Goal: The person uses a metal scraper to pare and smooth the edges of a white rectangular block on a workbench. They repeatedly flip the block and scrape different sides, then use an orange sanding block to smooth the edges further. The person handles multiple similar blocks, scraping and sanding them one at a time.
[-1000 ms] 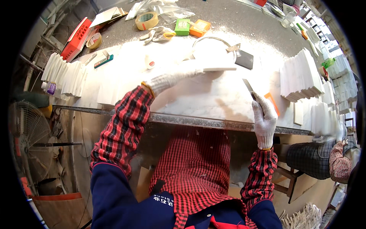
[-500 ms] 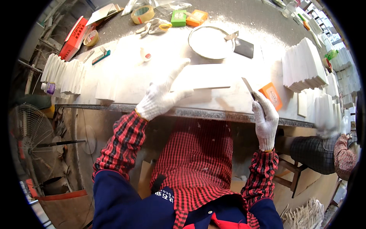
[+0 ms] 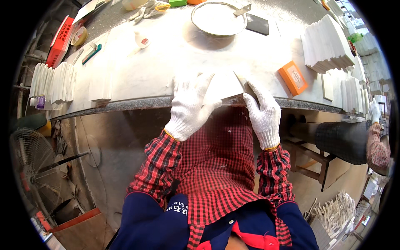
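A white rectangular tile (image 3: 225, 86) is tilted up at the bench's near edge. My left hand (image 3: 188, 104), in a white knit glove, grips its left side, with the thumb across the near face and the fingers behind. At the tile's right side, my right hand (image 3: 264, 114), gloved alike, is closed around a thin flat metal blade (image 3: 240, 79), perhaps a putty knife. The blade's tip lies close against the tile's upper right edge. My right fingers hide its handle, and whether the blade touches the tile I cannot tell.
A round pan (image 3: 218, 21) of white material holds a scraper (image 3: 242, 10); a dark flat block (image 3: 257, 24) lies beside it. An orange box (image 3: 293, 78) and stacked white tiles (image 3: 327, 43) stand right. More tiles (image 3: 52, 83), a white bottle (image 3: 141, 40) and a fan (image 3: 35, 162) are left.
My view has shifted downward. Both hands have come closer together at the bench edge. The tile, which lay flat, is now lifted and tilted in my left hand, with the blade beside it.
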Motion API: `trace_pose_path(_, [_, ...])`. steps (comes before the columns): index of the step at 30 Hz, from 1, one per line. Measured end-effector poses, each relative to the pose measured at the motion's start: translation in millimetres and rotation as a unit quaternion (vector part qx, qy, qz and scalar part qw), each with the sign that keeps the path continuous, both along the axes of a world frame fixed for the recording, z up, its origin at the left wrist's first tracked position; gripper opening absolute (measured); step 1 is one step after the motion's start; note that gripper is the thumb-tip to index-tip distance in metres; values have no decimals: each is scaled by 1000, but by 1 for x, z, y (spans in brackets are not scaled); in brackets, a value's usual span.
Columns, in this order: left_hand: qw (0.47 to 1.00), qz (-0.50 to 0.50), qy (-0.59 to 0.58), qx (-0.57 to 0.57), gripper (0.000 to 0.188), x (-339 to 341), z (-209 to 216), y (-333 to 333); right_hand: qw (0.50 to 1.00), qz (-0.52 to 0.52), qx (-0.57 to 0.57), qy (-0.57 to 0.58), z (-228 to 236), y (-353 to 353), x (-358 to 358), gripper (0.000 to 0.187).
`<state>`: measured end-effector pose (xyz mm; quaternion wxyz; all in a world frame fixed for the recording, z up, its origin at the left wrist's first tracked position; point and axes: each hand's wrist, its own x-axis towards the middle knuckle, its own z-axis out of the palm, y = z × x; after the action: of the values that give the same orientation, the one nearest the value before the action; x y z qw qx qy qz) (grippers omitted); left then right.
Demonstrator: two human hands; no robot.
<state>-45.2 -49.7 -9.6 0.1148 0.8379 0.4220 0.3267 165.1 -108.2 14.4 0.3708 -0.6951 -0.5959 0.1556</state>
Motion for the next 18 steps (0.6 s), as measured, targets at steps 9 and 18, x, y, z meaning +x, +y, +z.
trace_pose_path(9, [997,-69,24,-24,90,-21,8,29,999,8,-52,-9,-3,6,2,38])
trace_pose_path(18, [997,-28,66,-5,92,-16,4,35,987,5,-148,-54,17,24,0,39])
